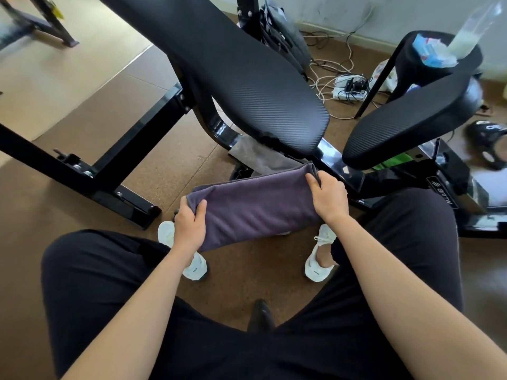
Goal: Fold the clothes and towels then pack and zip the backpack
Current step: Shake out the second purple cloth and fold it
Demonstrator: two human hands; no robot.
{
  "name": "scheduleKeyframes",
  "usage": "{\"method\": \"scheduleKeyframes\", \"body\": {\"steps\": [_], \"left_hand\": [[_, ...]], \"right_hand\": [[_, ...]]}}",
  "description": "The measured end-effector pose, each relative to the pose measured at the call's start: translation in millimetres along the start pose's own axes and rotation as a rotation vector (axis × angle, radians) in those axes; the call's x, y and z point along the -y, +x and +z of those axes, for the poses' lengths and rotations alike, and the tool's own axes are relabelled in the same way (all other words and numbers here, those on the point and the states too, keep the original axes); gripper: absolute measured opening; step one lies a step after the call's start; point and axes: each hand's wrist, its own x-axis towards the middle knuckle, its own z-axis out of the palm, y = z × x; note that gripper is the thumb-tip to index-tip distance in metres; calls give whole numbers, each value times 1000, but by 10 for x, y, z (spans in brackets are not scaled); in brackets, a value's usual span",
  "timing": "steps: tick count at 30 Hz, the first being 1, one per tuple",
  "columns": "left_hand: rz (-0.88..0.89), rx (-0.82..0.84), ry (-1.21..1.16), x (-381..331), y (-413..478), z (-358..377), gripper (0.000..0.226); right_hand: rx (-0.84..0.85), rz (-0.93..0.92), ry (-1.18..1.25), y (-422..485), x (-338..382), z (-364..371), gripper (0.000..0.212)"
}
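We've got the dusky purple-grey microfibre towel (pixel 255 209) held in the air between the knees, above the brown cork-like floor (pixel 82 215), resting on nothing. It's folded into a long band several layers thick, with the layer edges stacked at the right end. The left hand (pixel 189 224) grips the left short end, thumb on top and fingers wrapped under. The right hand (pixel 327 200) pinches the far right corner, fingers curled over the stacked edges. Both hands are closed on cloth, neither is free. Handling call: light, fully limp, zero stiffness. The lower edge hangs loose between the grips, and we'd expect it to droop the moment one end is let go. The napped surface looks grippy rather than slippery, so a light pinch should hold, and there's nothing to break. The risk is layers sliding apart, not a drop. Best hold points in our view are the two short ends, catching every layer at once, corners included, so the stack doesn't skew. For another halving we'd bring end to end and pinch the edges until the fold sets. A loose light grey cloth (pixel 260 159) lies on the floor just beyond, partly under the black ribbed pad of the exercise frame (pixel 233 78). It looks equally soft and is probably next. We can't pick out the backpack with any confidence here, so packing looks some way off.
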Motion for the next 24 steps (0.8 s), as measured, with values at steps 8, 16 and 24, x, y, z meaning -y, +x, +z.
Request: {"method": "scheduleKeyframes", "body": {"steps": [8,16,24], "left_hand": [[175,-151,160,-117,25,-221,30],[-42,-128,-120,-81,7,-208,28],[-26,-14,-231,-163,-165,16,31]], "right_hand": [[-39,-143,-128,-111,58,3,30],[37,11,198,-139,107,90,47],[151,213,551,-395,218,364,54]]}}
